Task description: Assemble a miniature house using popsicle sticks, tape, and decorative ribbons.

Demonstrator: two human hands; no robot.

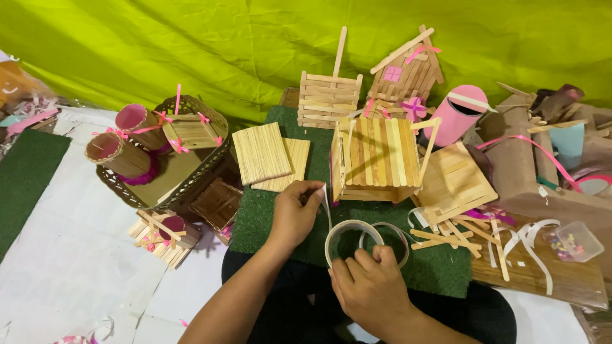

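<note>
My right hand [373,290] is closest to me, low in the view, its fingers curled over the near rim of a roll of clear tape [354,241] and holding it upright on edge above the green mat [280,210]. A second ring [392,239] stands just behind the roll, touching or nearly so (I cannot tell whether it is a separate roll). My left hand [294,213] sits a little farther out and to the left, thumb and fingertips pinched on the free end of the tape strip [326,204], which runs down from that pinch to the roll.

Just beyond the strip stands a craft-stick house [376,159] on the mat, with two flat craft-stick panels [271,156] lying overlapped to its left. Loose sticks [446,236] and white ribbon scraps [529,239] lie to the right, near a small clear plastic box [574,241]. To the left, a woven basket [191,181] holds two stick-wrapped cups [124,143]. Farther back are a stick crate [328,99], a smaller house with a pink window [408,70] and a pink cylinder [459,114], all against a lime-green cloth [255,44].
</note>
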